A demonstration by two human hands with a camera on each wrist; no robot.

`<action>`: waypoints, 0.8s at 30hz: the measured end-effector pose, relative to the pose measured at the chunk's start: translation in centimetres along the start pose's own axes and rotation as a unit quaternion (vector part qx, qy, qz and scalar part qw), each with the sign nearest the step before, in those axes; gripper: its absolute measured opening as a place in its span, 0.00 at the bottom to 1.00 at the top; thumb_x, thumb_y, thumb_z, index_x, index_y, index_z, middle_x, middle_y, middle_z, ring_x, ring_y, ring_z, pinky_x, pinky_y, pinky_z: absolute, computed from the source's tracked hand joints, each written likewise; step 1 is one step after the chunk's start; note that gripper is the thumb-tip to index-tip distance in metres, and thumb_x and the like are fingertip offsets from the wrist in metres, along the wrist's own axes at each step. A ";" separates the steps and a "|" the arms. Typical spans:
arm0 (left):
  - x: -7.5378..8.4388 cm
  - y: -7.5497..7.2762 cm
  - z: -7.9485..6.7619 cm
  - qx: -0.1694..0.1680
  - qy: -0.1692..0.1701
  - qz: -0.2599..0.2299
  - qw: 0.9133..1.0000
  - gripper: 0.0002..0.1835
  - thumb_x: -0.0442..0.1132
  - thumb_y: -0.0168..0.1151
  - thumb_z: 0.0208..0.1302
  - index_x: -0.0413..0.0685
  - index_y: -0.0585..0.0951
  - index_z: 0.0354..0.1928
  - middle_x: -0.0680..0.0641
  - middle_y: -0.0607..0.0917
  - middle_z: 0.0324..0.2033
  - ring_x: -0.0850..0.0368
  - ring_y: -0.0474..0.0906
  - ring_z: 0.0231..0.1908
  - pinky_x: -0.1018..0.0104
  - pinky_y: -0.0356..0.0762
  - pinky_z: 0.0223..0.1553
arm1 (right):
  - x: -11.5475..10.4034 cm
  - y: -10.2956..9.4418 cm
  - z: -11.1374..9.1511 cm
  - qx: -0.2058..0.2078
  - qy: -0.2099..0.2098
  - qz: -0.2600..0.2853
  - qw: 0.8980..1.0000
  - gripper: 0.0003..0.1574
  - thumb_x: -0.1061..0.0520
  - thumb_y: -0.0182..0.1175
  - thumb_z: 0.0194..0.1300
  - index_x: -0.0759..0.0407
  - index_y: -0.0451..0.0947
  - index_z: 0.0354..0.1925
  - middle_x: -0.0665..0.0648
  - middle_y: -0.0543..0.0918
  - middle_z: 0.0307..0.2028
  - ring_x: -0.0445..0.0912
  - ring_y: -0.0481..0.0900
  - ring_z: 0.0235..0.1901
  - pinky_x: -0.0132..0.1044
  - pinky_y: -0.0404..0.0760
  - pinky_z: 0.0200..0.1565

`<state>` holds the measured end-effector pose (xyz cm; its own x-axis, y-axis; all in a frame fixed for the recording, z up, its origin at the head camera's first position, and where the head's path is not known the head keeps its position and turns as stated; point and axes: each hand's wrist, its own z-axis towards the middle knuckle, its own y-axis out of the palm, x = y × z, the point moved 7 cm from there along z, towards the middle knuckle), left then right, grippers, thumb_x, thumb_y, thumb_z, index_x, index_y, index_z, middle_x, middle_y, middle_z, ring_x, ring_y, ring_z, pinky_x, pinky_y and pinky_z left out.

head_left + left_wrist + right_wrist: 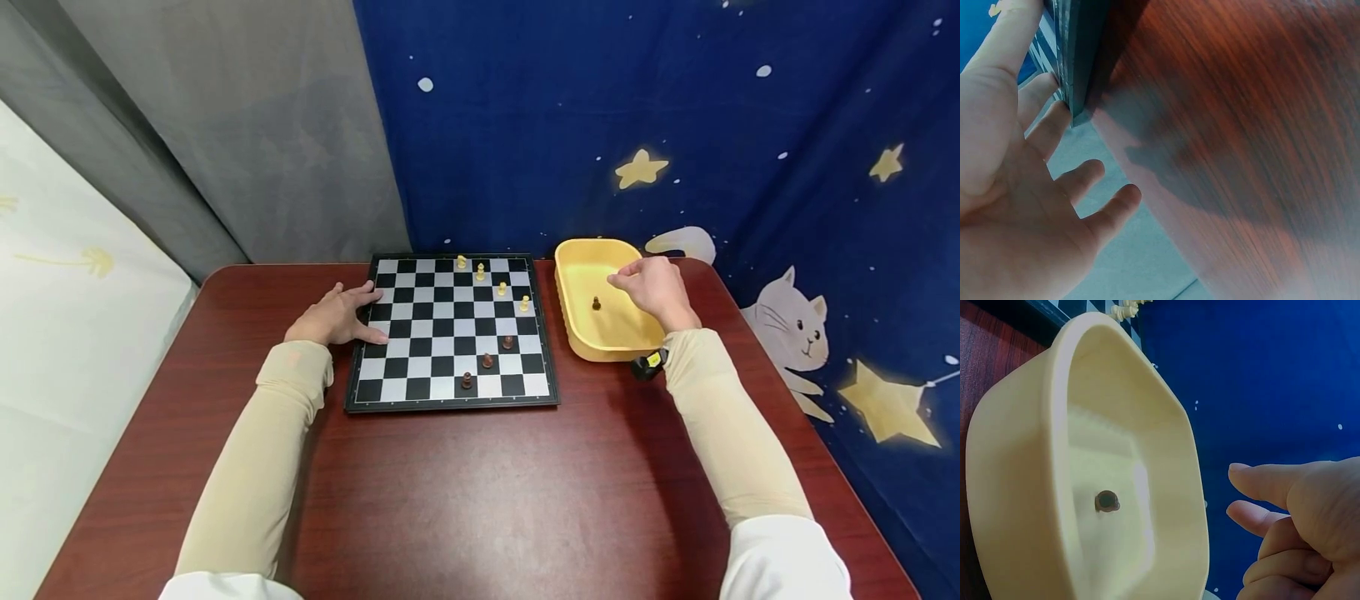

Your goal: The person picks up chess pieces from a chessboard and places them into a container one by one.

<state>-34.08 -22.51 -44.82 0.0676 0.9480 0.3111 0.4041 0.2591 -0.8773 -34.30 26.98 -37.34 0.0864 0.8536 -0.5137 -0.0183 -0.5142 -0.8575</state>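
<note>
My left hand (335,315) rests at the left edge of the black-and-white chessboard (442,406), thumb and fingers spread. Its fingertips meet the board's rim in the left wrist view. My right hand (654,288) hovers over the right side of a yellow plastic tub (573,333). In the right wrist view a gap shows between thumb and forefinger, with nothing held, and the other fingers are curled. One dark brown chess piece (1107,500) lies on the tub's floor. Several cream pieces (502,288) and three brown pieces (487,361) stand on the board's right half.
The reddish-brown wooden table (480,500) extends in front of the board and tub. Behind it hang a grey curtain (262,125) and a blue star-patterned curtain (525,125). A small black device (648,364) sits at my right wrist, near the tub's corner.
</note>
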 end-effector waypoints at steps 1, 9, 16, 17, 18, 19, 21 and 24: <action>0.0 0.0 0.0 0.000 0.001 0.001 1.000 0.57 0.64 0.75 0.54 0.60 0.57 0.81 0.48 0.49 0.83 0.33 0.35 0.81 0.23 0.47 0.73 | 0.0 0.0 0.0 -0.002 0.000 0.000 1.000 0.24 0.44 0.64 0.69 0.63 0.87 0.46 0.65 0.88 0.46 0.54 0.78 0.40 0.37 0.72 0.34; -0.1 0.0 0.0 0.001 -0.005 0.002 1.000 0.57 0.65 0.75 0.52 0.61 0.57 0.81 0.49 0.49 0.83 0.34 0.35 0.81 0.24 0.48 0.73 | -0.3 0.3 -0.4 0.000 -0.015 0.004 1.000 0.25 0.43 0.64 0.70 0.63 0.87 0.48 0.65 0.88 0.46 0.54 0.78 0.38 0.37 0.72 0.33; 0.0 -0.1 -0.1 0.000 0.000 0.007 1.000 0.57 0.65 0.75 0.53 0.61 0.56 0.81 0.48 0.49 0.83 0.33 0.35 0.81 0.24 0.49 0.73 | -1.1 0.2 -1.0 0.019 -0.040 0.007 0.999 0.27 0.42 0.62 0.70 0.64 0.87 0.48 0.66 0.89 0.44 0.55 0.79 0.39 0.38 0.73 0.35; 0.0 -0.1 -0.1 0.000 0.000 0.007 1.000 0.57 0.65 0.75 0.53 0.60 0.56 0.81 0.48 0.49 0.83 0.33 0.35 0.81 0.24 0.49 0.73 | -1.2 0.2 -1.1 0.022 -0.044 0.009 0.999 0.27 0.41 0.62 0.70 0.64 0.87 0.48 0.66 0.89 0.45 0.55 0.80 0.40 0.38 0.73 0.35; 0.0 -0.1 -0.1 0.001 0.001 0.007 1.000 0.57 0.65 0.75 0.53 0.60 0.56 0.81 0.49 0.49 0.83 0.33 0.35 0.81 0.24 0.48 0.73 | -1.4 0.3 -1.2 0.023 -0.046 0.012 0.999 0.28 0.41 0.62 0.70 0.64 0.87 0.48 0.66 0.89 0.45 0.55 0.80 0.40 0.39 0.73 0.36; 0.1 -0.1 -0.1 0.001 0.002 0.008 1.000 0.57 0.65 0.74 0.54 0.60 0.56 0.81 0.49 0.49 0.83 0.33 0.35 0.81 0.24 0.48 0.73 | -1.5 0.4 -1.3 0.024 -0.048 0.016 0.998 0.28 0.40 0.62 0.70 0.64 0.87 0.48 0.66 0.89 0.45 0.55 0.80 0.40 0.38 0.73 0.36; 0.2 -0.1 -0.2 0.003 0.003 0.008 1.000 0.56 0.64 0.74 0.54 0.60 0.57 0.81 0.48 0.49 0.83 0.33 0.35 0.81 0.24 0.48 0.73 | -1.7 0.6 -1.6 0.026 -0.054 0.022 0.998 0.29 0.39 0.61 0.70 0.63 0.88 0.48 0.66 0.89 0.42 0.55 0.80 0.39 0.38 0.73 0.35; 0.2 0.0 -0.2 0.003 -0.001 -0.001 1.000 0.56 0.64 0.75 0.54 0.61 0.57 0.81 0.50 0.49 0.83 0.34 0.34 0.81 0.24 0.48 0.73 | -2.1 1.0 -2.0 0.034 -0.068 0.025 0.997 0.30 0.38 0.61 0.70 0.63 0.88 0.47 0.63 0.89 0.33 0.53 0.78 0.33 0.38 0.71 0.32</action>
<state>-33.92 -22.39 -44.66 0.0655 0.9476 0.3128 0.3991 0.2624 -0.8786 -32.54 24.50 -37.04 -0.0531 0.8325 -0.5515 -0.0867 -0.5540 -0.8280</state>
